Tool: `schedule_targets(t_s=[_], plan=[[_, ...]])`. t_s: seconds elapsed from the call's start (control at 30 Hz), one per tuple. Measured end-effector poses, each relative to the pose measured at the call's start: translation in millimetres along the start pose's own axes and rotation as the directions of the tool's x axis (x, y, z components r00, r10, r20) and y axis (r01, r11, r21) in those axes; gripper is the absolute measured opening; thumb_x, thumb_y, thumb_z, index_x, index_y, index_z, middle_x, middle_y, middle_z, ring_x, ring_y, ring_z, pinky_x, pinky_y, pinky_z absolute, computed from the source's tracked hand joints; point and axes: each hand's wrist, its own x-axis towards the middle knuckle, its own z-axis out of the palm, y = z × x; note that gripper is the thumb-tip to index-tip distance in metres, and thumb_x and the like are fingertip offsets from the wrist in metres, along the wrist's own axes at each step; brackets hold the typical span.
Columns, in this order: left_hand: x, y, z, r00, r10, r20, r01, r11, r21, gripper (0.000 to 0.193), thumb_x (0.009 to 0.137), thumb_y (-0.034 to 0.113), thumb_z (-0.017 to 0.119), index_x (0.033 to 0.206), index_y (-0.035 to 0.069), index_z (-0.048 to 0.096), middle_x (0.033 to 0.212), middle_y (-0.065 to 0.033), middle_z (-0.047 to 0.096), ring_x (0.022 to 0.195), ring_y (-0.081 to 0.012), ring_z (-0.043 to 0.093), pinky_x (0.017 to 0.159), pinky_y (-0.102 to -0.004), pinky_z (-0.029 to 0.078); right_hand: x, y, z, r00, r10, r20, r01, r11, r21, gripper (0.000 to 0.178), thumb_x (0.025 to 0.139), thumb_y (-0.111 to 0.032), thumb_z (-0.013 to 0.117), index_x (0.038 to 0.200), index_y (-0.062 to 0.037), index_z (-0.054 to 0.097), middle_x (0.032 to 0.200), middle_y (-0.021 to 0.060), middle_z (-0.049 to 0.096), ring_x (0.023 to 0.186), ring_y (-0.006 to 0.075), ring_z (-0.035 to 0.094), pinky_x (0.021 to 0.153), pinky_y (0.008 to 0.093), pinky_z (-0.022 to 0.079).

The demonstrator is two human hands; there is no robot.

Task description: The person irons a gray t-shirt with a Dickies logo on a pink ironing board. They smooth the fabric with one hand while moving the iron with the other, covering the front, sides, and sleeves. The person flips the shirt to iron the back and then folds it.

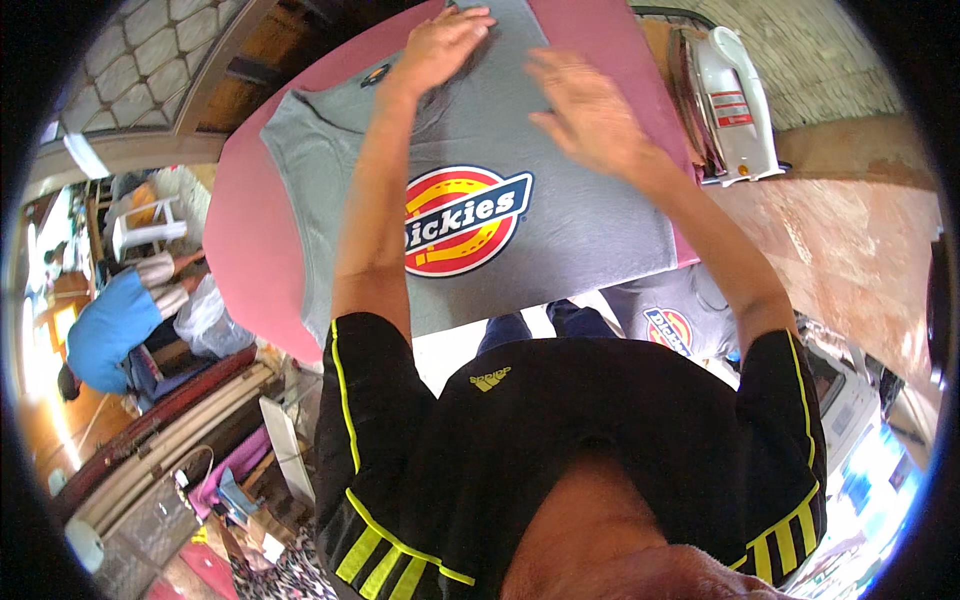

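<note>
A grey T-shirt (590, 215) with a red, yellow and navy print lies spread over a pink padded ironing board (250, 215). My left hand (440, 50) rests on the cloth near the far end, its fingers stretched out over a sleeve or edge. To its right, my right hand (590, 115) is over the shirt with fingers apart, slightly smeared by motion; whether it touches the fabric I cannot tell. Some wrinkles show by my left wrist. My left forearm covers part of the shirt and the print's left edge.
A white iron (740, 110) stands upright just right of the board. Another grey printed shirt (670, 310) lies below the board's near right edge. At left, a person in blue (115, 325) bends near a white stool (148, 228) and a plastic bag (210, 320).
</note>
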Motion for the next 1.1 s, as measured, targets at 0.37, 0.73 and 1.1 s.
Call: schedule_targets(t_s=[0.37,0.73,1.1], plan=[[-162.8,-120.6,-99.6,0.830,-0.544,-0.123,0.553,0.774,0.309,0.078,0.076,0.059,0.077,0.139,0.018,0.055,0.143,-0.0168,0.049,0.131,-0.0349,0.047,0.105,-0.0600,0.033,91.9,-21.4,83.5,0.998,-0.062,0.016,0.060,0.995,0.076,0.066,0.096,-0.037,0.056,0.149,-0.0047,0.037,0.157,0.0157,0.032,0.147,0.0350,0.026,0.118,0.0506,0.023],[-127.1,-197.1,-111.7,0.965,-0.253,-0.074,0.243,0.962,-0.122,0.041,0.087,0.049,0.070,0.089,0.008,0.068,0.072,-0.0134,0.064,0.066,-0.0343,0.060,0.062,-0.0414,0.048,137.0,-159.0,125.6,0.769,-0.612,0.183,0.573,0.788,0.227,0.066,0.094,-0.044,0.058,0.145,-0.0049,0.045,0.156,0.0110,0.036,0.147,0.0285,0.028,0.120,0.0463,0.024],[-136.0,-173.1,-100.8,0.921,-0.159,-0.356,0.255,0.936,0.242,0.040,0.094,0.046,0.061,0.114,0.012,0.063,0.105,-0.0124,0.066,0.100,-0.0352,0.061,0.084,-0.0480,0.046,142.8,-173.7,127.2,0.923,-0.286,0.256,0.263,0.957,0.122,0.069,0.093,-0.041,0.061,0.150,-0.0083,0.038,0.159,0.0091,0.032,0.149,0.0282,0.025,0.121,0.0480,0.019]])
